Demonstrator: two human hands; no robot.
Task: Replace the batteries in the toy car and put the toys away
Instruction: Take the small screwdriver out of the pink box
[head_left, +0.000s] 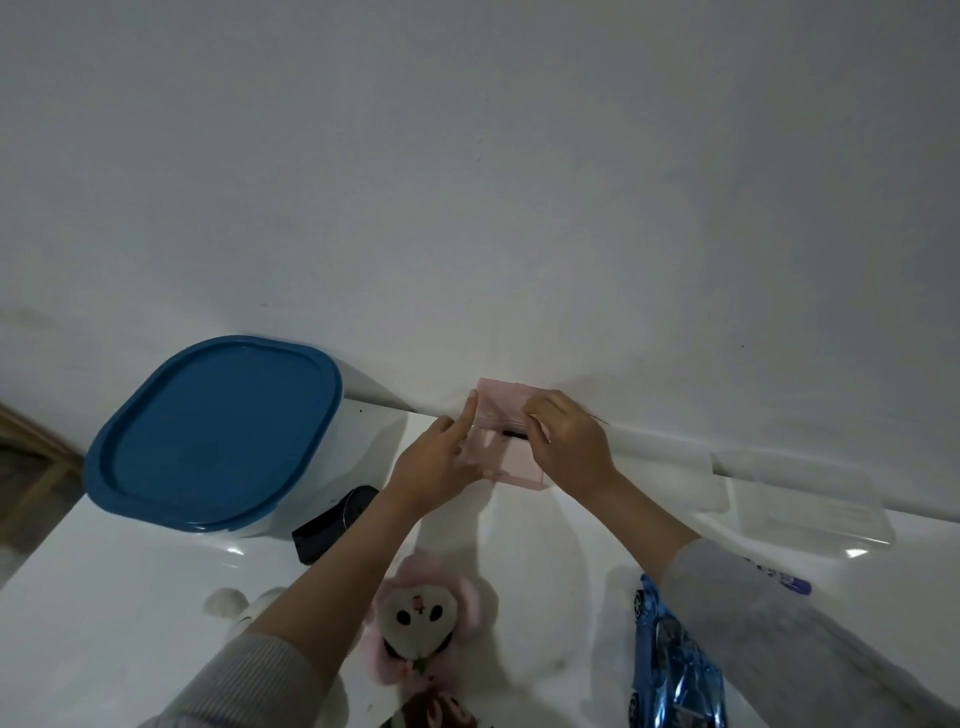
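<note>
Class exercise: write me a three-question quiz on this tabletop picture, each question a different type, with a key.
1. True or false: the blue lid is on the white bin.
2. What do both hands hold by the wall? A) pink box B) blue toy car C) panda toy
3. Which toy lies under the right sleeve?

Key: 1 true. 2 A, the pink box, left hand, right hand. 3 the blue toy car.

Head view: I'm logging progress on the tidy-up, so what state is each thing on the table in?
Pink box: against the wall, lid raised, held by both hands.
Left hand: on the box's left side.
Right hand: fingers on the lid.
Blue-lidded bin: closed.
Clear container: open, lidless.
Blue toy car: lying on the table, untouched.
Panda plush: lying face up, not put away.
</note>
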